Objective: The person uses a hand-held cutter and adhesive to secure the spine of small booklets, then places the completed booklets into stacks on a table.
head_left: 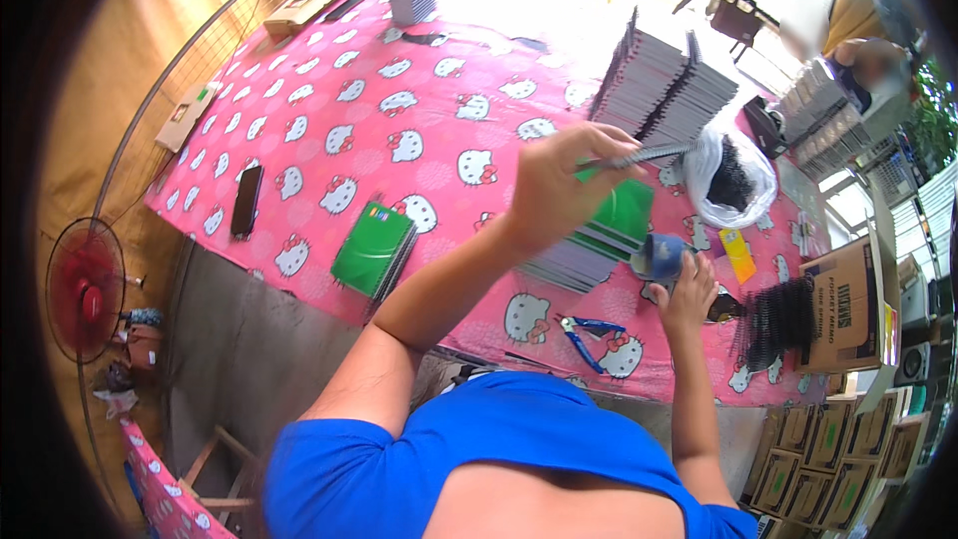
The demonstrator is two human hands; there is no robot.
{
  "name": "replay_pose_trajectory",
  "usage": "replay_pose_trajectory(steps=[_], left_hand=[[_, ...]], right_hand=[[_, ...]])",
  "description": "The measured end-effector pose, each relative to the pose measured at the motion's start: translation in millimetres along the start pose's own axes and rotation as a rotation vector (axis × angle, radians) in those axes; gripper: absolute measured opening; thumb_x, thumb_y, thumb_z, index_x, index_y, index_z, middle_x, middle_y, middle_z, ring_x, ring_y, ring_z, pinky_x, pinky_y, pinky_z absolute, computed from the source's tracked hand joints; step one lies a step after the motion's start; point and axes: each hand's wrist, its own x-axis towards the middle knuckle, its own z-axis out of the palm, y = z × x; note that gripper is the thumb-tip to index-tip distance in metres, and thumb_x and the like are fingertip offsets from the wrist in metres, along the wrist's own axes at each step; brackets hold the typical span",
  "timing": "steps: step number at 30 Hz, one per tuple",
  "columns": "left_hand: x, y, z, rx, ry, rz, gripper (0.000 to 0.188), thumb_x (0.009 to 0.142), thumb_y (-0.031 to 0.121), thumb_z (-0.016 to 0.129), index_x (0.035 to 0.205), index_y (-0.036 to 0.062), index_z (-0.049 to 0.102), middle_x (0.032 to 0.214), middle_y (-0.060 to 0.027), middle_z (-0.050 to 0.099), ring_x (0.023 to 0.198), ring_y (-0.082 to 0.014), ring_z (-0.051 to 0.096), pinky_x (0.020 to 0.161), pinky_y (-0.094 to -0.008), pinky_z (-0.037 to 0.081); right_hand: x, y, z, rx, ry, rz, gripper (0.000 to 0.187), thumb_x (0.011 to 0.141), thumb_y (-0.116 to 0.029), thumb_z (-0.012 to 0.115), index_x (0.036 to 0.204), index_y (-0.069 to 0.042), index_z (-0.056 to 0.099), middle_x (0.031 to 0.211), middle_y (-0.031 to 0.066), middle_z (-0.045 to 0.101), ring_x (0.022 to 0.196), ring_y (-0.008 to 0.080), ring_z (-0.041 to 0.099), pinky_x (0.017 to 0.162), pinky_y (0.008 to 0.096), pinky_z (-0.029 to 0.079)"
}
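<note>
One thin strip (659, 153), seemingly spiral, is pinched in the left hand (559, 185) above the worktop (429, 105); the right hand (689, 294) spreads loosely against a blue cylinder (663, 258). Front-edge green notebooks (371, 250) look bound; right-edge coils (783, 324) seem unused.

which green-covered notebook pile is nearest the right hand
The taller pile, just beyond the blue-handled pliers and left of the right hand; the other green-covered pile is shorter and lies left of the left forearm.

Pink tablecloth (439, 198) with white cat faces (477, 168), green notebooks (621, 212), blue-handled pliers (581, 347), black spiral coils (783, 321), white bag (706, 183)
</note>
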Motion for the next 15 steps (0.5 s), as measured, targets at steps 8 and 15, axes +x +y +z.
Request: replay_pose_trajectory(steps=[8, 15], left_hand=[[-67, -15, 4, 0.232, -0.180, 0.042, 0.022, 0.068, -0.004, 0.077, 0.086, 0.0008, 0.066, 0.099, -0.0142, 0.067, 0.087, -0.0189, 0.067, 0.075, -0.0295, 0.055], [-67, 1, 12, 0.184, -0.010, -0.088, 0.017, 0.070, -0.002, 0.077, 0.083, -0.0011, 0.065, 0.096, -0.0134, 0.068, 0.085, -0.0193, 0.067, 0.072, -0.0291, 0.056]], right_hand=[[-96, -63, -19, 0.631, -0.426, -0.121, 0.045, 0.079, -0.026, 0.070, 0.115, -0.003, 0.055, 0.110, 0.0159, 0.054, 0.101, 0.0333, 0.053, 0.088, 0.0428, 0.042], [0, -61, -143, 0.994, 0.011, -0.061, 0.041, 0.081, -0.021, 0.068, 0.115, -0.003, 0.055, 0.110, 0.0168, 0.054, 0.100, 0.0323, 0.053, 0.087, 0.0424, 0.042]])
